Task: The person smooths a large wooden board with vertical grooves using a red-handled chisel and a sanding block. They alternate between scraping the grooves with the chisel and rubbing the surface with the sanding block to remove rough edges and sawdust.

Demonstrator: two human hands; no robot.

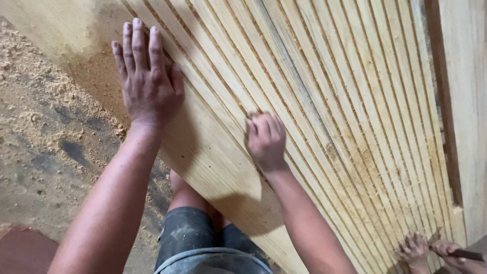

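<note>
**Grooved wood panel, hand-rubbing in grooves, partway by the look of it**

Near, 6 o'clock: person's dark shorts (203,243) and a knee, both forearms reaching up over the panel.

Right hand (266,139), centre: clenched, fingers curled tight onto a groove line of the wood panel (324,101). Likely pinching something small, maybe sandpaper; cannot tell, it is hidden by the fingers.

Left hand (147,76), 11 o'clock: released, flat, fingers spread, palm pressing the smooth ungrooved strip at the panel's left edge. Holds nothing.

Panel: big, pale, slanted across frame from 6 o'clock to 12 o'clock, covered in long parallel grooves. Grooves toward 4 o'clock carry loose dust; those near 12 o'clock look cleaner. Judgement: grooves all cut, cleaning or smoothing in progress, a good part left.

Bottom right, 5 o'clock: another person's hands (431,251) on the same panel, one gripping a dark tool handle (469,254).

Far left, 9 to 10 o'clock: floor (45,142) under heavy sawdust (30,66). Right edge, 3 o'clock: a plain board (466,101).
</note>
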